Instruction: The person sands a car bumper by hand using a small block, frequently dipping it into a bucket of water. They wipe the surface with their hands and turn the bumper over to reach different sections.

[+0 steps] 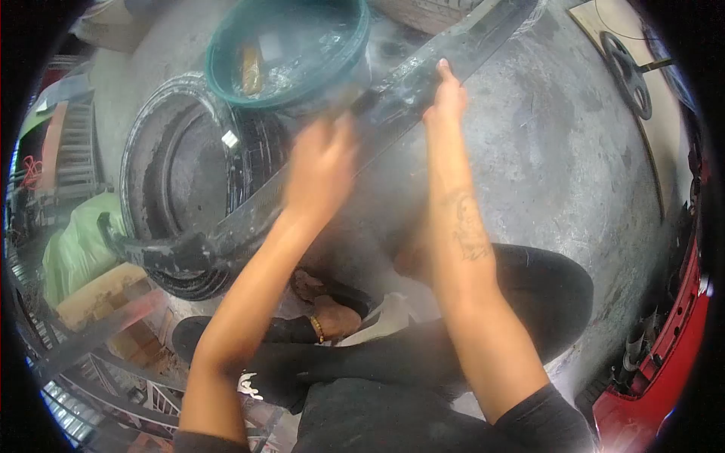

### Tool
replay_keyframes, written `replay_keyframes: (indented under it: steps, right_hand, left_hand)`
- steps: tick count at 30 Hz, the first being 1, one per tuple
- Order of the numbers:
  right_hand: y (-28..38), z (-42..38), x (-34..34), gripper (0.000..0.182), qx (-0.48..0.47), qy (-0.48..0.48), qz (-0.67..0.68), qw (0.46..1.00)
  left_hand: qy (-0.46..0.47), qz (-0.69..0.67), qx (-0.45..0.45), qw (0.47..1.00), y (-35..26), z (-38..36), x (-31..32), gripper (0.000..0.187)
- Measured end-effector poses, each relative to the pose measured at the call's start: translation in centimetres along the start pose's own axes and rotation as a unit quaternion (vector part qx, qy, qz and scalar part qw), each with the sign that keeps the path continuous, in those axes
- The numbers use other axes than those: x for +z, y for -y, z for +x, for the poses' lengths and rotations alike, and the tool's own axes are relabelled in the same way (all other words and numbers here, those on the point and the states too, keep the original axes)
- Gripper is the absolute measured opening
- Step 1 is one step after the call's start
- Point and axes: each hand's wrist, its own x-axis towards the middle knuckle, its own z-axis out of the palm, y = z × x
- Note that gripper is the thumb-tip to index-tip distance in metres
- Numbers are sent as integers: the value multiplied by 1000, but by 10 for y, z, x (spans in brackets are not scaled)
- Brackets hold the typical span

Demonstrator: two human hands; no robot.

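A long dark panel (268,198) runs diagonally from the lower left to the top right, wet and soapy near its middle. My right hand (447,97) grips its edge, the thumb lying on top. Blurred by motion, my left hand (323,155) is over the panel, its fingers curled around something I cannot make out. Behind the hands stands a green basin (219,72) of water, with a brownish-yellow object (251,72) in it. The panel's lower left part lies across a black tire (170,98).
A small white block (229,139) rests on the tire. Left are a green plastic bag (79,245) and cardboard (106,294). A pulley-like wheel (627,74) lies on a board at the upper right. A red car part (649,400) stands at the lower right.
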Motion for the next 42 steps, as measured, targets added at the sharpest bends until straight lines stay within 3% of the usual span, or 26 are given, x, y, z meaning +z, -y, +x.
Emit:
replay_keyframes:
  steps: [1, 3, 5, 9, 11, 13, 15, 16, 17, 18, 19, 21, 22, 23, 24, 27, 31, 33, 35, 37, 42]
  right_hand:
    - [2, -3, -3, 45, 12, -8, 6, 1000]
    - [1, 5, -3, 44, -3, 7, 6, 1000]
    - [-6, 14, -15, 43, -7, 22, 0, 1000]
    - [-13, 23, -11, 37, 44, 64, 42, 996]
    - [-4, 5, -8, 59, 1, 43, -19, 999]
    - [3, -2, -5, 65, -20, 47, -32, 998]
    - [-9, 18, -8, 42, 13, 11, -46, 999]
    - [-13, 31, -13, 42, 44, 22, -52, 997]
    - [-30, 70, -28, 41, 87, 98, 11, 991]
    - [-33, 79, -30, 41, 87, 114, 39, 989]
    - [-31, 89, -34, 40, 85, 128, 23, 988]
    - [-14, 62, -25, 39, 80, 110, 26, 990]
    - [-14, 55, -22, 40, 65, 94, 16, 993]
    - [-16, 52, -21, 41, 48, 75, 6, 996]
    - [-19, 55, -21, 41, 49, 71, 6, 996]
    - [-19, 58, -28, 43, 21, 73, 1, 997]
    - [-16, 53, -23, 42, 20, 36, -29, 999]
    - [-14, 51, -20, 39, 44, 76, -8, 996]
    - [-13, 63, -24, 31, 74, 109, -16, 991]
    - [-7, 48, -22, 31, 78, 92, -37, 992]
    - [-18, 58, -25, 38, 18, 63, -20, 998]
  left_hand:
    - [-45, 38, 35, 998, -2, 34, 37, 47]
    - [-44, 71, -23, 996, -15, 89, 79, 43]
    - [-64, 53, 19, 996, -11, 78, 61, 45]
    - [-13, 56, -11, 998, 32, -89, -43, 56]
    - [13, 70, -41, 997, 37, -141, -91, 57]
    - [18, 36, -30, 999, 39, -123, -79, 53]
    - [51, -1, -4, 999, 19, -38, -32, 48]
    - [-30, 30, 58, 997, 9, -4, 5, 50]
    - [-22, 31, 47, 998, 5, 31, 37, 48]
    - [-63, 49, 50, 996, -2, 51, 56, 44]
    - [-42, 33, 27, 998, -7, 57, 55, 45]
    - [-66, 3, 41, 997, 9, 11, 27, 46]
    - [2, 16, -20, 1000, 15, -32, -13, 50]
    - [-48, 50, -6, 998, 32, -80, -40, 52]
    - [-3, 20, -43, 999, 48, -122, -78, 55]
    - [27, 107, -134, 985, 81, -213, -139, 51]
    - [-23, 65, -93, 993, 42, -94, -57, 50]
    - [-57, 31, -38, 997, 19, -24, -3, 46]
    - [-74, 39, -36, 996, 9, -6, 11, 47]
    - [-57, 8, -51, 997, 25, -57, -27, 51]
    - [22, 75, -134, 988, 86, -216, -144, 55]
